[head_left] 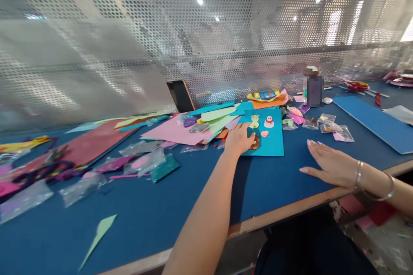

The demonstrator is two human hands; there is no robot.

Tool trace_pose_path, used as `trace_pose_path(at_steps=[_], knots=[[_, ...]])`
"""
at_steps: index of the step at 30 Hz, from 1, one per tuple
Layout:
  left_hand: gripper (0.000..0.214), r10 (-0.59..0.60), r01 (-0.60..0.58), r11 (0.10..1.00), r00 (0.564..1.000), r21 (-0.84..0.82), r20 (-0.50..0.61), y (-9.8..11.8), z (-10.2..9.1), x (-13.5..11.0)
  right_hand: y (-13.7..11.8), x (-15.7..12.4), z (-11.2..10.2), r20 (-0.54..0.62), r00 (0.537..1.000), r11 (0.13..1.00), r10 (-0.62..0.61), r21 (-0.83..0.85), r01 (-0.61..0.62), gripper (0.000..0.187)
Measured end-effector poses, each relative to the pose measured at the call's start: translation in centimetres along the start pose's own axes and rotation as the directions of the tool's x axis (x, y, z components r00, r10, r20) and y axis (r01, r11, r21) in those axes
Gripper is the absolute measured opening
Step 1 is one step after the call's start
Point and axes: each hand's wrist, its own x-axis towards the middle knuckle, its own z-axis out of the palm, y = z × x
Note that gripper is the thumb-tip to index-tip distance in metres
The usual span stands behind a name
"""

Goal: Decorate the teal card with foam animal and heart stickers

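A bright blue paper sheet (pixel 274 146) lies flat on the table, bearing a yellowish animal cutout (pixel 254 121), a snowman cutout (pixel 269 121) and a small pink heart-like cutout (pixel 264 134). My left hand (pixel 238 138) rests over the sheet's left side, fingers reaching out and the thumb beside a brown cutout (pixel 255 142), partly covered by the hand. No object shows in its grip. To the right of the sheet, my right hand (pixel 331 165) lies open near the table's front edge, palm down and empty, with bracelets on the wrist.
Colored paper pieces (pixel 176 131), plastic packets (pixel 146 161) and scissors (pixel 48 169) spread leftward. A phone (pixel 180 96) leans against the perforated metal panel (pixel 155 51). A jar (pixel 306 79), small packets (pixel 337 129) and a blue board (pixel 374 122) stand or lie on the right.
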Motion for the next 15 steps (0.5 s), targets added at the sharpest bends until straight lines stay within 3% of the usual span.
trace_pose_path(at_steps=[4, 8, 12, 15], knots=[[0.03, 0.003, -0.003, 1.0, 1.0, 0.001, 0.023, 0.0, 0.2, 0.2, -1.0, -2.5, -0.3, 0.035, 0.996, 0.996, -0.08, 0.044, 0.078, 0.091], [0.028, 0.01, -0.011, 1.0, 0.999, 0.011, 0.039, 0.2, 0.1, 0.1, -2.4, -1.0, -1.0, 0.108, 0.982, 0.986, -0.152, 0.088, 0.143, 0.096], [0.029, 0.013, -0.014, 1.0, 1.0, 0.022, 0.026, 0.2, 0.0, 0.0, -0.5, 1.7, -1.2, 0.12, 0.99, 0.993, -0.072, 0.096, 0.061, 0.093], [0.029, 0.014, -0.014, 1.0, 1.0, 0.021, 0.023, 0.1, 0.2, 0.2, 2.0, 1.4, -1.0, 0.156, 0.988, 0.993, -0.009, 0.118, -0.009, 0.091]])
